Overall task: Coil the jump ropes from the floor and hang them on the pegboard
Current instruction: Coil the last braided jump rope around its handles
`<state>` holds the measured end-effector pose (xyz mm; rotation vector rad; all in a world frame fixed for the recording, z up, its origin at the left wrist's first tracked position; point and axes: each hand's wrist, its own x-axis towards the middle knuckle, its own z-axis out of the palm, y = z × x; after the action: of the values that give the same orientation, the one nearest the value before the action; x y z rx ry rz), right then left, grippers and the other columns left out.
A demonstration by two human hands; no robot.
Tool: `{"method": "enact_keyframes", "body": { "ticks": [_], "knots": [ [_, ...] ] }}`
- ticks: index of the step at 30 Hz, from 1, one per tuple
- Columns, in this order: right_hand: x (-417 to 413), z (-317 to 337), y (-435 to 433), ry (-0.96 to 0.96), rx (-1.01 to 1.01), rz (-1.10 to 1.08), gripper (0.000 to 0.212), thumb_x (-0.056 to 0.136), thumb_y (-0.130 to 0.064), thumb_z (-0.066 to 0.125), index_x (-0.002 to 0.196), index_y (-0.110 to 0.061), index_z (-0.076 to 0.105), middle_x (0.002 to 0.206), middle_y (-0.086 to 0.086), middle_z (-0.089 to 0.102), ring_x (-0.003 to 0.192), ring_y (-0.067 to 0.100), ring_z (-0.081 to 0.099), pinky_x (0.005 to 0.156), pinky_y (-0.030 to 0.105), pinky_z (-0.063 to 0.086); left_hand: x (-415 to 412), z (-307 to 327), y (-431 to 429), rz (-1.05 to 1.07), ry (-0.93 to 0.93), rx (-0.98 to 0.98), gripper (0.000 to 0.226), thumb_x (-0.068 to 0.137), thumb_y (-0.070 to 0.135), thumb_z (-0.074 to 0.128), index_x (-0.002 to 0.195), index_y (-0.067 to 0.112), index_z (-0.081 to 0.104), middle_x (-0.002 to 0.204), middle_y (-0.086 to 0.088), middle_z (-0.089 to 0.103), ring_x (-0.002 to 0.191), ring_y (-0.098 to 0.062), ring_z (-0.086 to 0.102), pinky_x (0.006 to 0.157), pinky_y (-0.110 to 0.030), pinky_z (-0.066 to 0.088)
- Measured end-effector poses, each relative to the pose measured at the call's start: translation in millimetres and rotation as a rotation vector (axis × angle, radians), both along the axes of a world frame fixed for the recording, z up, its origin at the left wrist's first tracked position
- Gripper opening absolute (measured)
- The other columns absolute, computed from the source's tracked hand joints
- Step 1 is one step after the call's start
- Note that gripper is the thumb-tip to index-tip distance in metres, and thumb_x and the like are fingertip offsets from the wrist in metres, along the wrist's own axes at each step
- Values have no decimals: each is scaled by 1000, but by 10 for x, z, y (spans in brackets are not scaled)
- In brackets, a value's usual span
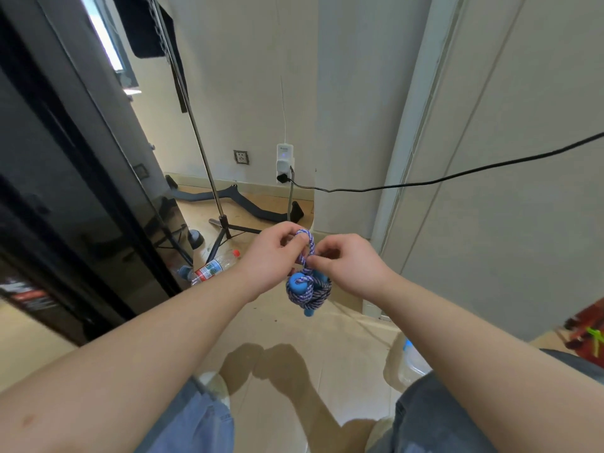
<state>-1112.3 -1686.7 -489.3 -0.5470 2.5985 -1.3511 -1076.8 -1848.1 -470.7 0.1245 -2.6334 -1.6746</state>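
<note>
The jump rope (pixel 309 291) hangs in the air between my two hands, well above the tiled floor (pixel 284 325). It is a purple-and-blue braided cord, wound into a tight bundle around its blue handles, one handle end facing me at the left of the bundle and another poking out below. From the top of the bundle a short loop of cord rises. My left hand (pixel 271 259) has its fingers closed on that loop from the left, thumb and forefinger curled around its upper arc. My right hand (pixel 346 266) pinches the cord just below the loop, thumb and fingertips pressed together where the strands cross; its other fingers are folded in.

On the floor to the left, beside a dark glossy cabinet (pixel 81 197), lies a plastic bottle (pixel 214 266) with a red cap, near the foot of a tripod stand (pixel 225 228). A black cable (pixel 457 173) runs from a wall plug (pixel 284 165) off to the right.
</note>
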Motion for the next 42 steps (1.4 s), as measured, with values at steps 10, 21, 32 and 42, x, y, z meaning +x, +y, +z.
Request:
{"method": "enact_keyframes", "body": {
  "ticks": [10, 21, 32, 42],
  "knots": [
    [-309, 112, -243, 40, -77, -23, 10, 88, -26, 70, 79, -27, 66, 83, -9, 69, 82, 9, 65, 70, 26, 48, -237, 140, -171, 73, -49, 83, 27, 92, 6, 60, 115, 19, 66, 102, 1, 72, 92, -9, 70, 77, -24, 58],
    [-1529, -439, -733, -17, 6, -81, 9, 90, -28, 67, 84, -21, 67, 83, -7, 70, 81, 12, 65, 73, 28, 51, -1443, -612, -570, 147, -139, 111, 15, 97, 20, 58, 87, 19, 69, 79, 5, 71, 68, 0, 66, 59, -14, 48],
    [-2302, 561, -1070, -200, -1, -68, 9, 93, -27, 64, 89, -20, 67, 84, -5, 69, 79, 13, 63, 71, 28, 49, -2190, 288, -816, 341, -269, 286, 14, 97, 18, 60, 101, 7, 68, 76, -2, 70, 63, -3, 66, 57, -15, 50],
    [-2575, 3065, -1128, -240, 30, -54, 7, 89, -31, 65, 93, -25, 67, 86, -14, 69, 82, 6, 65, 73, 25, 48, -2333, 2812, -787, 404, -251, 332, 11, 96, 21, 62, 87, 22, 69, 78, -3, 76, 75, -20, 73, 65, -30, 55]
  ]
}}
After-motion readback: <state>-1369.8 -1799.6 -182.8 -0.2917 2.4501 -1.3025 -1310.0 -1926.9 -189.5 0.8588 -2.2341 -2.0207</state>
